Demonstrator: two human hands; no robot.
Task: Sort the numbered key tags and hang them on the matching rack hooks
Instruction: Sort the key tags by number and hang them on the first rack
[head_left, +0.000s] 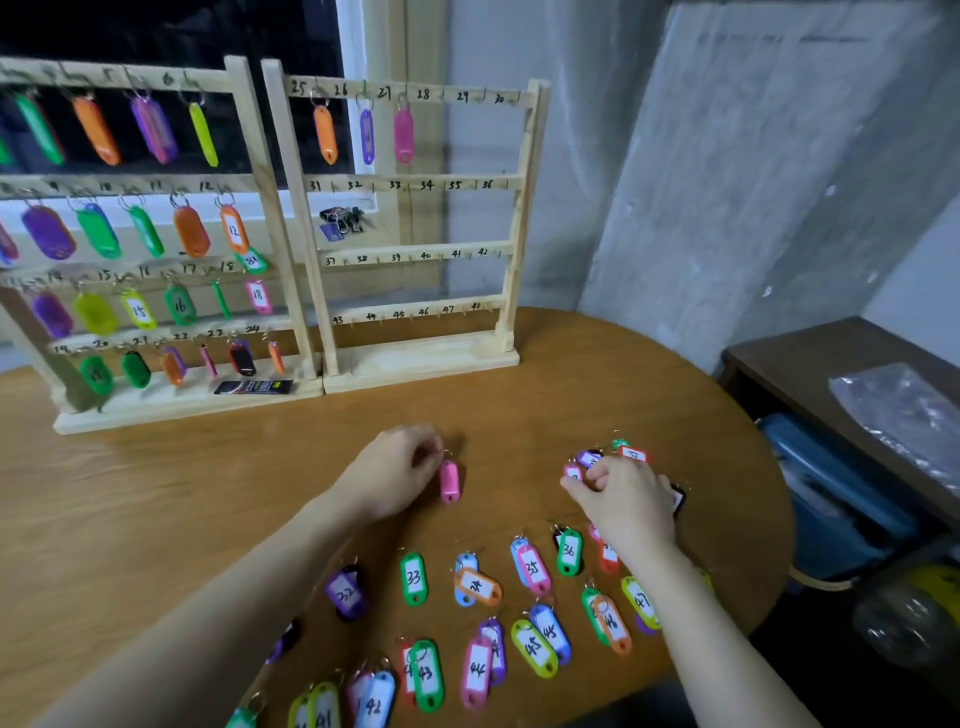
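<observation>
Twenty-seven hooks look filled: every hook I can see on the left rack (171, 291) carries a tag, and beside it the right rack (410, 218) carries tags on 25 to 27, the rest bare. Below that rack my left hand (400, 467) pinches a pink tag (449, 482) by its ring; my right hand (623, 493) curls over a small cluster of tags (597, 460), and I cannot tell whether it grips one.

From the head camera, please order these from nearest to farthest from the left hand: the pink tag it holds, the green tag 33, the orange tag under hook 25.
1. Pink tag, pinched by the left hand at its ring.
2. Green tag 33, on the table below the hand.
3. Orange tag, hanging high on the right rack.
</observation>
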